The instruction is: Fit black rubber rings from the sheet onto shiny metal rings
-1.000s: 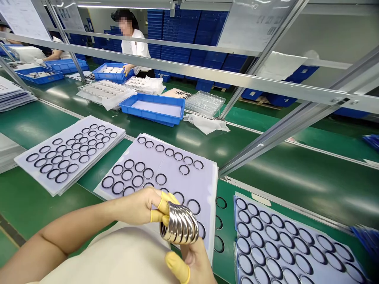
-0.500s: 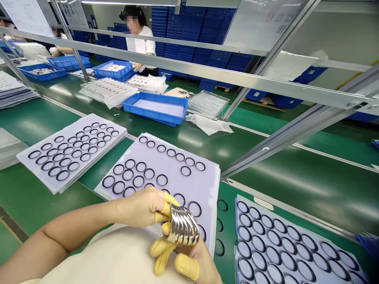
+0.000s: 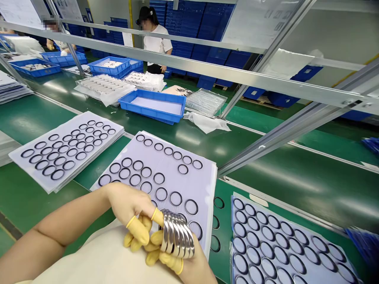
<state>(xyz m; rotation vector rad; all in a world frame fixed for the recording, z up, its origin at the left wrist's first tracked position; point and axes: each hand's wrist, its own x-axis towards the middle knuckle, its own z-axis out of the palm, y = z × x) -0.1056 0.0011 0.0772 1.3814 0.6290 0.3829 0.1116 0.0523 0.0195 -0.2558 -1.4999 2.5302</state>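
A stack of shiny metal rings (image 3: 177, 236) is fanned out low in the middle of the view. My right hand (image 3: 194, 268), in yellow finger cots, curls round it from below. My left hand (image 3: 132, 211), also in yellow finger cots, pinches the leftmost ring of the stack with its fingers closed. Beneath the hands lies a pale lilac sheet (image 3: 166, 173) with rows of black rings on it. A second ring sheet (image 3: 284, 244) lies to the right, fully covered in rings.
A third ring sheet stack (image 3: 65, 148) lies at left on the green conveyor belt (image 3: 284, 177). A blue tray (image 3: 154, 104), clear plastic trays (image 3: 205, 101) and a slanted metal frame bar (image 3: 296, 126) stand beyond. Two co-workers (image 3: 155, 39) stand at the far side.
My left hand has slid down and left along the ring stack, its fingers now curled beside the right fingers. The view has shifted slightly; the far co-worker has moved right.
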